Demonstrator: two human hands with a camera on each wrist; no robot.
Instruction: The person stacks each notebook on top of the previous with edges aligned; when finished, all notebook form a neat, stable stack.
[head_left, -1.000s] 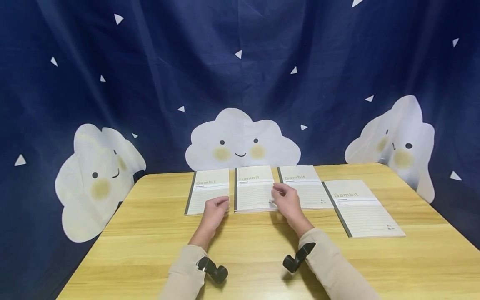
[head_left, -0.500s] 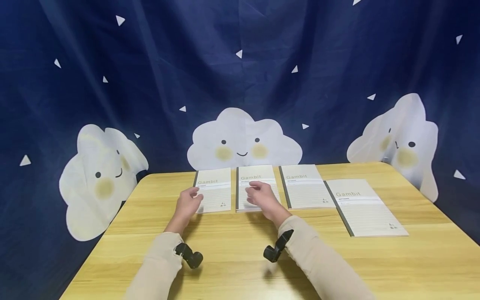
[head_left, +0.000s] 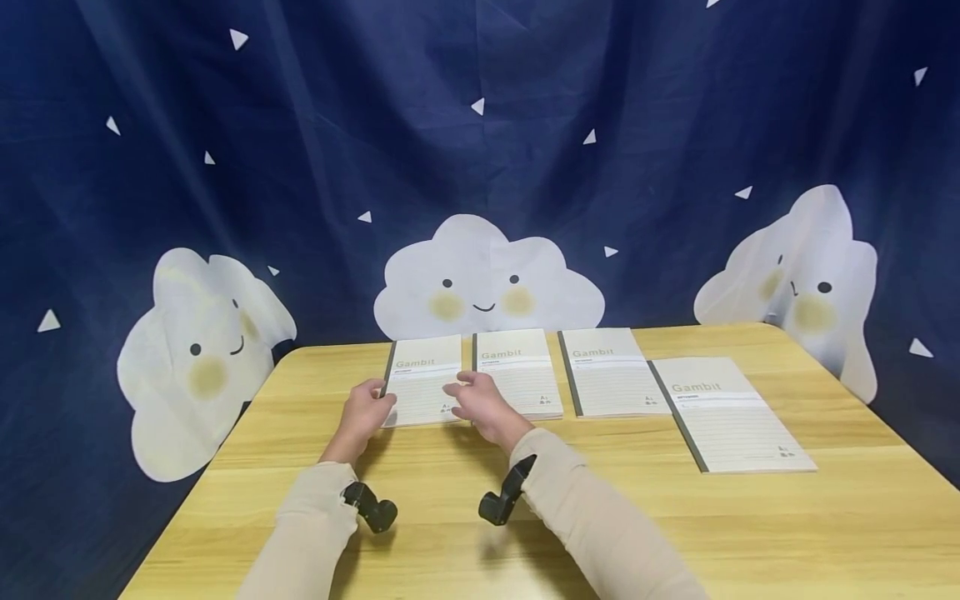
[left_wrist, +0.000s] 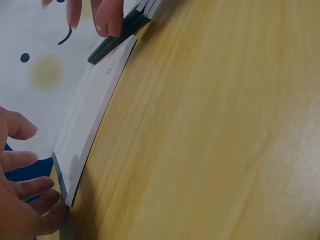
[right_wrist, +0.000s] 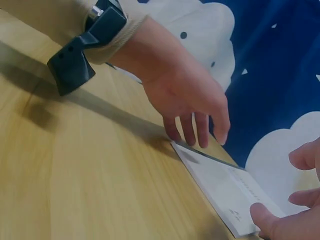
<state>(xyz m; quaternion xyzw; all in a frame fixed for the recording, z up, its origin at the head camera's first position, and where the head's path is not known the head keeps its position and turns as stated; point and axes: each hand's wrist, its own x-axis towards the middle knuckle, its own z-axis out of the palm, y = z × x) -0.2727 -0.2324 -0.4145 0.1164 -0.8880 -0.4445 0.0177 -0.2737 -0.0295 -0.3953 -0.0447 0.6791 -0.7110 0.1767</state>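
Four light notebooks marked Gambit with dark spines lie on the wooden table. At the dark spine of the leftmost notebook [head_left: 423, 383] is my left hand [head_left: 363, 414], its fingers loosely bent and apart. My right hand [head_left: 485, 406] is by that notebook's right edge, fingers spread, in front of the second notebook [head_left: 525, 375]. The left wrist view has the left hand [left_wrist: 25, 185] beside the spine corner of the notebook [left_wrist: 90, 115]. In the right wrist view the right hand [right_wrist: 295, 215] is over the opposite side of the notebook [right_wrist: 225, 192].
The third notebook [head_left: 611, 375] stands apart to the right of the second. Nearer the front right, the fourth notebook [head_left: 731, 417] lies with its corner close to the third. Behind the table [head_left: 465, 542] hangs a dark blue curtain [head_left: 420, 100] with smiling clouds.
Both hands have moved left. The left hand went from the front right of the leftmost notebook to its spine; the right hand left the second notebook's right side for the leftmost one's right edge.
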